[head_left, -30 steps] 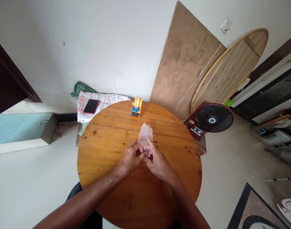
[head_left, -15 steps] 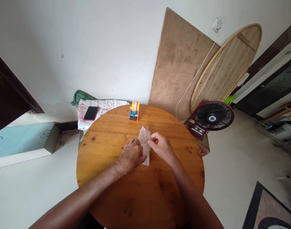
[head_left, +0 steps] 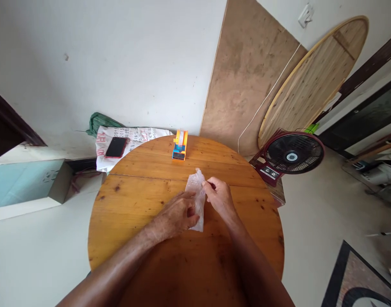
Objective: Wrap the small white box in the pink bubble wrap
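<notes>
On the round table (head_left: 131, 213), my left hand (head_left: 178, 213) lies flat, fingers together, pinning the 9 o'clock side of a clear plastic bag (head_left: 197, 192) at the centre. My right hand (head_left: 219, 197) pinches its 1 o'clock edge. It seems light, limp and slippery, so edges grip best.

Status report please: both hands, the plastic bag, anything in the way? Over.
Left hand holds clear plastic bag low, on the table. Right hand pinches its upper edge. Orange dispenser stands apart, near the far edge.
</notes>
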Available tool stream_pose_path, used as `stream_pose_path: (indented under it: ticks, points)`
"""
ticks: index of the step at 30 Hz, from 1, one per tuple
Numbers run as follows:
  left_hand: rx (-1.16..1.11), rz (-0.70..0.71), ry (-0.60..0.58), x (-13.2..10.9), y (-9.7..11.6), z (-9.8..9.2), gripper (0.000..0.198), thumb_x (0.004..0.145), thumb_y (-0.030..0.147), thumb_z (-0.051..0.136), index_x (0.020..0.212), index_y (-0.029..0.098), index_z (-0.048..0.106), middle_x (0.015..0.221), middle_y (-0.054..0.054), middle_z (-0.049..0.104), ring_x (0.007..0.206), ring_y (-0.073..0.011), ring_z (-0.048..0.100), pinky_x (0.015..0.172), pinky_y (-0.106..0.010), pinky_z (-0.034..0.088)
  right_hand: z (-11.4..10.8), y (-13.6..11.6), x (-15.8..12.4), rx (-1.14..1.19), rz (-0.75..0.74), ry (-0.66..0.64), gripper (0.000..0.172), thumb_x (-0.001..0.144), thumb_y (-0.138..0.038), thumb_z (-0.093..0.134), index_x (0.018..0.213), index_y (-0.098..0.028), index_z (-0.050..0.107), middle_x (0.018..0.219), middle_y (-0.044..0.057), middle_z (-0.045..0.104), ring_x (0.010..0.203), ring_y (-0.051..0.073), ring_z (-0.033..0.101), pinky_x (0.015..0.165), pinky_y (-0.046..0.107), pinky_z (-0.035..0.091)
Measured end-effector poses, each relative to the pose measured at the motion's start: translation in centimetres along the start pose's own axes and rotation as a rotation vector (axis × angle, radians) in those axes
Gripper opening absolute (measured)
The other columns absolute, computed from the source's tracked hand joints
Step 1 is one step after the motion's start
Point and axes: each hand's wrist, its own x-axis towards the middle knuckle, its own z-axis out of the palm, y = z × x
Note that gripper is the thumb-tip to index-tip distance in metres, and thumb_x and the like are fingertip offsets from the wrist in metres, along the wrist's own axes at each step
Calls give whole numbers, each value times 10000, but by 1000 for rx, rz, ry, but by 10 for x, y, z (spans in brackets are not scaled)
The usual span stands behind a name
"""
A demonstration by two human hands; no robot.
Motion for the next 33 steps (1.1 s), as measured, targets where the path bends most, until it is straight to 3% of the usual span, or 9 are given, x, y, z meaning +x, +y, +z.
stream_pose_path:
  ticks: [4, 7, 11, 14, 16, 20, 25, 29, 33]
  points:
    - [22, 27, -1, 2, 3, -3, 202, 713, 126, 611, 562, 194, 494, 956, -49, 658, 953, -227, 608, 792, -329, 476, 4, 5, -1, 219, 56, -152, 338, 885, -431, 454, 708, -173, 584, 695, 24, 665, 442, 102, 530, 459, 222, 383]
    - [24, 57, 5, 1, 3, -3, 204, 724, 121, 579, 566, 192, 470, 855, -24, 628, 855, -193, 592, 741, -302, 461, 7, 12, -3, 243, 12, -213, 253, 853, -334, 495, 803, -153, 664, 723, 33, 683, 505, 119, 563, 515, 232, 436]
    - [29, 35, 36, -1, 0, 0, 188, 733, 158, 614, 583, 187, 505, 1004, -66, 631, 1007, -240, 585, 843, -350, 468, 12, 20, -5, 161, -94, -217, 211, 816, -241, 537, 887, -173, 724, 802, 32, 709, 678, 147, 611, 641, 249, 461]
    - [103, 16, 90, -3, -1, 2, 117, 708, 190, 656, 647, 184, 556, 1130, -107, 590, 1089, -295, 561, 875, -406, 479, 13, 23, -6, 25, -114, -232, 158, 804, -234, 579, 847, -200, 726, 803, 17, 701, 714, 151, 603, 639, 242, 437]
    - [158, 42, 128, -4, 0, 3, 119, 676, 193, 677, 768, 189, 602, 1195, -116, 559, 1059, -306, 567, 866, -437, 490, 12, 23, -6, -43, -102, -230, 136, 803, -237, 595, 849, -209, 719, 784, 10, 689, 703, 151, 596, 632, 244, 426]
    - [182, 175, 124, -4, -1, 4, 370, 693, 162, 651, 1057, 230, 636, 1214, -101, 572, 1064, -303, 561, 914, -468, 479, 11, 25, -5, -102, -88, -177, 109, 795, -252, 632, 877, -210, 690, 826, 16, 675, 735, 160, 602, 676, 266, 441]
    - [163, 228, 92, -4, -5, 6, 303, 737, 142, 594, 1017, 229, 672, 1121, -82, 629, 1012, -262, 580, 883, -398, 501, 17, 39, 4, -53, 16, -35, 373, 742, -267, 696, 1099, -206, 606, 1056, 69, 673, 954, 205, 614, 804, 326, 471]
    - [147, 219, 78, -5, -4, 6, 307, 745, 131, 576, 1027, 211, 667, 1104, -86, 636, 1016, -256, 573, 872, -381, 508, 26, 47, 13, 160, 167, -63, 516, 713, -341, 713, 1175, -160, 573, 864, 49, 694, 777, 187, 633, 695, 298, 490]
    - [122, 193, 51, -5, -1, 4, 320, 749, 119, 572, 1044, 204, 661, 1128, -86, 628, 1033, -257, 567, 878, -390, 506, 33, 40, 16, 383, 208, -152, 337, 694, -311, 690, 989, -155, 643, 715, 5, 664, 633, 148, 577, 570, 241, 449]
